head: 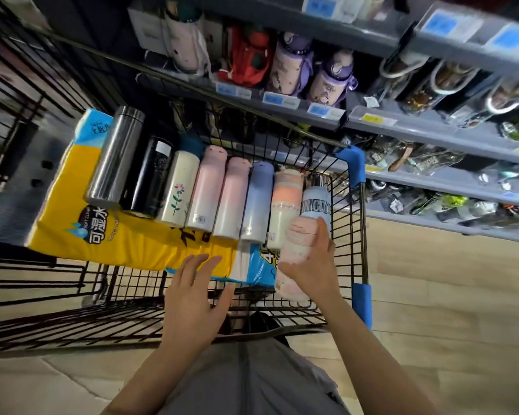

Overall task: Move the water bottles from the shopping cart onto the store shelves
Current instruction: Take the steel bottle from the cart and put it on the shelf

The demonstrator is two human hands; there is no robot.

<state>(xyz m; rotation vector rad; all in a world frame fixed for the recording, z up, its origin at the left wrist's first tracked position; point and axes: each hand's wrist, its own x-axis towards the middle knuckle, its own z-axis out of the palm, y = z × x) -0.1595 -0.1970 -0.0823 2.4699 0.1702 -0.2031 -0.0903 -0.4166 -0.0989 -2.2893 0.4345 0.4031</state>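
Several water bottles lie side by side in the black wire shopping cart (355,235), resting on a yellow tissue pack (117,235): a steel one (114,157), a black one (150,178), a cream flowered one (179,190), two pink ones (206,187), a lilac one (256,199) and a peach striped one (285,205). My right hand (315,265) is wrapped around a pale pink bottle (297,241) at the cart's right end, beside a light blue lettered bottle (316,202). My left hand (195,298) hovers open over the cart's near edge, holding nothing.
Grey store shelves (402,124) rise to the right and behind the cart, stocked with purple, red and clear bottles and blue price tags. Blue bumpers (361,304) pad the cart's right corners. Wooden floor lies on the right.
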